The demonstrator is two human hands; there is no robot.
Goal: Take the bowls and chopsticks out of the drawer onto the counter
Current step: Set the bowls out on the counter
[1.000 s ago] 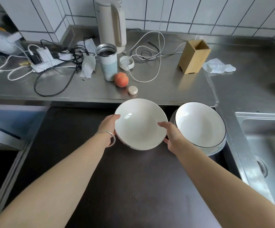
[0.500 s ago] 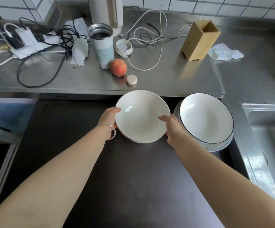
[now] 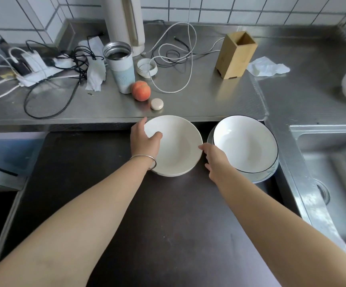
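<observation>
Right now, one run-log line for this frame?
step: lifting plain white bowl | left hand: grips left rim, thumb inside | right hand: fingers at right rim | black-rimmed bowl: untouched | chopsticks: not visible

A brushed steel counter shows a dull sheen beside a steel sink — both smooth metal. Two glazed ceramic bowls, a plain white bowl and a black-rimmed bowl, look glossy above a dark matt surface. A pale wooden holder stands unvarnished; crumpled paper lies near it. The tumbler has a bare metal rim — the wall tiles are glossy white.
</observation>
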